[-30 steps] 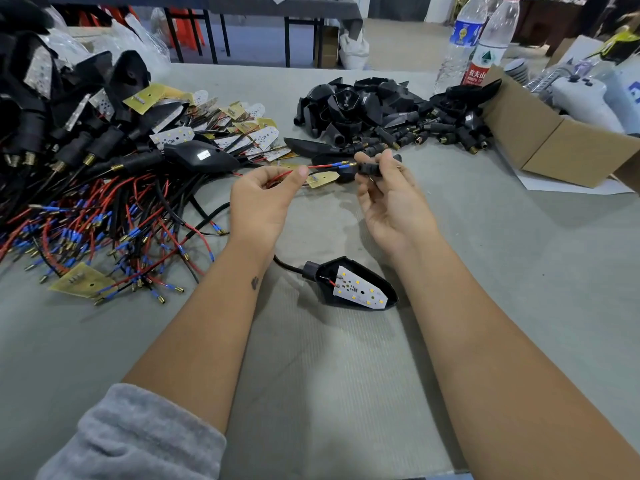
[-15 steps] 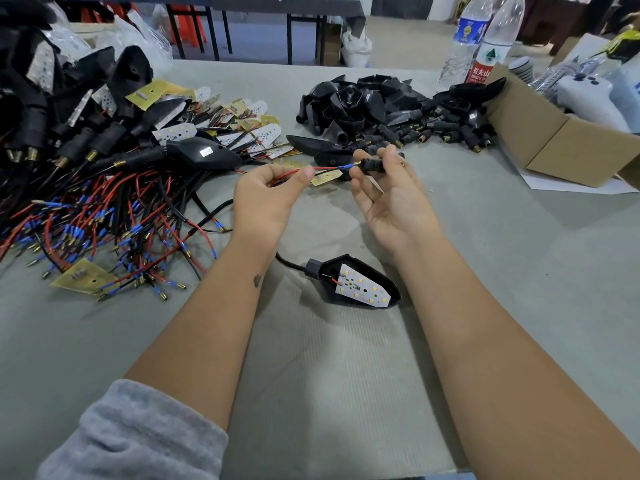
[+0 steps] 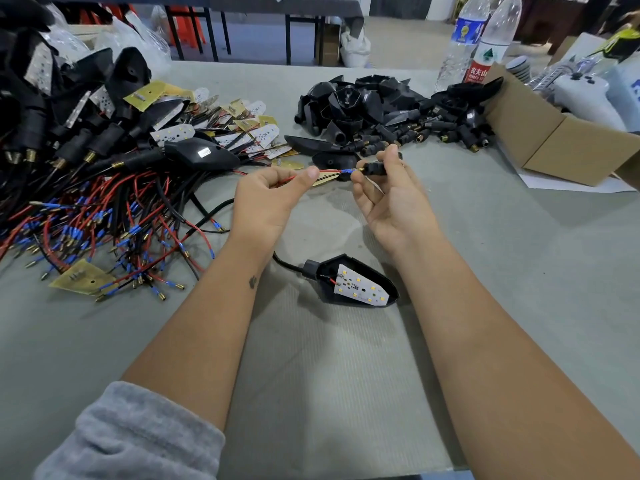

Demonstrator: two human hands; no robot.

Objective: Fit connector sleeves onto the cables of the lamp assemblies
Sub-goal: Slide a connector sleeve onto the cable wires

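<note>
My left hand (image 3: 268, 199) pinches the red and black wires (image 3: 332, 171) of a lamp cable between thumb and fingers. The wires end in blue crimps with brass tips, which point at a black connector sleeve (image 3: 375, 168). My right hand (image 3: 388, 199) holds that sleeve between thumb and fingertips, and the brass tips sit at its mouth. The cable runs back under my left wrist to a black lamp housing (image 3: 349, 282) with a white LED board, lying on the table between my forearms.
A tangle of wired lamp assemblies (image 3: 86, 188) fills the left side. Loose black housings and sleeves (image 3: 388, 112) are piled at the back centre. A cardboard box (image 3: 561, 147) and two water bottles (image 3: 478, 39) stand at the right. The table is covered in grey cloth (image 3: 311, 375).
The hands have drawn slightly apart; the wire tips, earlier close against my right fingers, now show with their blue crimps in front of the sleeve's mouth. The lamp housing stays put.
</note>
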